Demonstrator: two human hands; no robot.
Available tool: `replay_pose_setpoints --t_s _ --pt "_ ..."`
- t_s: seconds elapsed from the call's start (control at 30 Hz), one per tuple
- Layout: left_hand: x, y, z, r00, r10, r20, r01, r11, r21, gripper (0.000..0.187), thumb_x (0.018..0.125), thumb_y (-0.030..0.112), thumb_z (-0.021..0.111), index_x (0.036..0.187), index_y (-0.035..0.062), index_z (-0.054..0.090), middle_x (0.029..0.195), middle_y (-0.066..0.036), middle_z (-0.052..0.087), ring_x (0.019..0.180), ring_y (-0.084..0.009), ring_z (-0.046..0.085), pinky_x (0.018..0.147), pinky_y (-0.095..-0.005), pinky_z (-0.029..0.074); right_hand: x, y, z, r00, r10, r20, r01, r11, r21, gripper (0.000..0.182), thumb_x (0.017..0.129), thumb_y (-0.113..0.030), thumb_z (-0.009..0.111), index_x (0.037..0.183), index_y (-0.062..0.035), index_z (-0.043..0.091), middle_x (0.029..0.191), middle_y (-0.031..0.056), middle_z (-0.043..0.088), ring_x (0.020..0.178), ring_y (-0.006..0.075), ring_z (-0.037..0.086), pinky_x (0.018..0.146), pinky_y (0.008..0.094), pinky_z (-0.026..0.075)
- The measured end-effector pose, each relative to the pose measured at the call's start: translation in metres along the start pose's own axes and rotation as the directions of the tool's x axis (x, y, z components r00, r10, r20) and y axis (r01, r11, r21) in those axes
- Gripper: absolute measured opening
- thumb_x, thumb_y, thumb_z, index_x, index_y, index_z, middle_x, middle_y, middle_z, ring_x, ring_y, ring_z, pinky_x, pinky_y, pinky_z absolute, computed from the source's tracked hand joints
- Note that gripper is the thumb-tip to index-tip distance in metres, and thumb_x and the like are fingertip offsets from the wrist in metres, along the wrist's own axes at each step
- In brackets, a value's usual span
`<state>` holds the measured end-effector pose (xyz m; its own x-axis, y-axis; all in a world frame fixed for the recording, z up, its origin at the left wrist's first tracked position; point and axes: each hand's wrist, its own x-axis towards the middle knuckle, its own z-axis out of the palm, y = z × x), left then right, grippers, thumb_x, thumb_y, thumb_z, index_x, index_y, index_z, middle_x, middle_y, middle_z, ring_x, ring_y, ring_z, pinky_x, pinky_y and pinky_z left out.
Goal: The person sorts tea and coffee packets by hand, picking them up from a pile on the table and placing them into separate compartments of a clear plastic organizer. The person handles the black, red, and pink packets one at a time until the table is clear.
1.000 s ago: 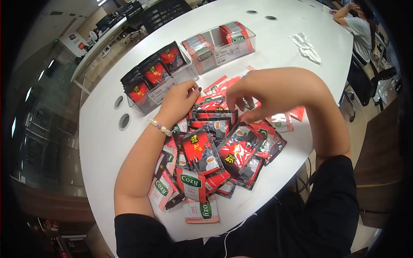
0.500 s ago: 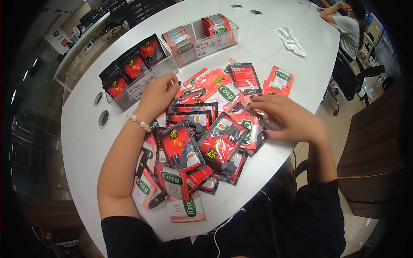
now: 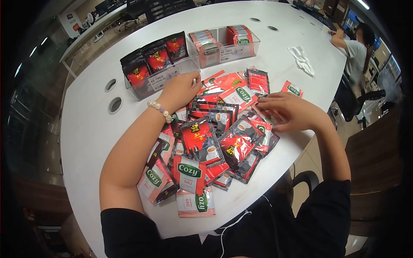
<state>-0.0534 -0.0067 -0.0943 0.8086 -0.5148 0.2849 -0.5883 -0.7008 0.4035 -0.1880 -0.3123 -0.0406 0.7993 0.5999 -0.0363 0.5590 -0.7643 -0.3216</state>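
A loose pile of sachets lies in front of me, red-and-black G7 coffee sachets [image 3: 200, 141] mixed with pink Cozy tea sachets [image 3: 189, 174]. My left hand [image 3: 183, 89] rests at the pile's back left, its fingers loosely bent down against the sachets; nothing shows in its grasp and its thumb is hidden. Over the right side of the pile is my right hand [image 3: 290, 111], fingers curved and thumb apart, touching or just above the sachets there. A Cozy sachet [image 3: 293, 89] lies just behind that hand.
Behind my left hand stands a clear bin [image 3: 161, 78] of G7 sachets. Another clear bin [image 3: 235, 52] beside it holds Cozy sachets in two compartments. A crumpled tissue [image 3: 301, 60] lies farther right on the white table [image 3: 97, 150]. Another person [image 3: 356, 51] sits at the far right.
The camera view has shifted, so the table and pile appear farther right. Both hands stay at the pile in nearly the same places; the right hand covers more of the sachet behind it.
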Motion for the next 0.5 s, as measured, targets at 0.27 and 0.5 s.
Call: replay_pose_setpoints --t_s 0.27,0.5 --pt "0.001 0.001 -0.001 1.000 -0.004 0.012 0.003 0.999 0.043 0.018 0.086 0.026 0.055 0.089 0.0098 0.062 0.079 -0.015 0.066 0.076 -0.0341 0.064 0.068 -0.0439 0.049 0.021 0.020 0.001 0.983 0.149 -0.105 -0.161 0.980 -0.120 0.064 0.066 -0.015 0.066 0.128 -0.0107 0.052 0.118 0.0142 0.059 0.109 0.0306 0.055 0.091 0.0390 0.045" --pt "0.000 -0.006 0.002 0.998 0.064 -0.020 -0.064 0.998 0.011 0.017 0.085 0.026 0.055 0.090 0.0104 0.061 0.081 -0.014 0.066 0.076 -0.0333 0.063 0.066 -0.0441 0.048 0.039 0.026 -0.006 0.936 0.123 -0.329 -0.126 0.992 0.013 0.031 0.083 0.004 0.057 0.111 -0.0083 0.061 0.099 0.0115 0.066 0.088 0.0293 0.064 0.081 0.0348 0.051"
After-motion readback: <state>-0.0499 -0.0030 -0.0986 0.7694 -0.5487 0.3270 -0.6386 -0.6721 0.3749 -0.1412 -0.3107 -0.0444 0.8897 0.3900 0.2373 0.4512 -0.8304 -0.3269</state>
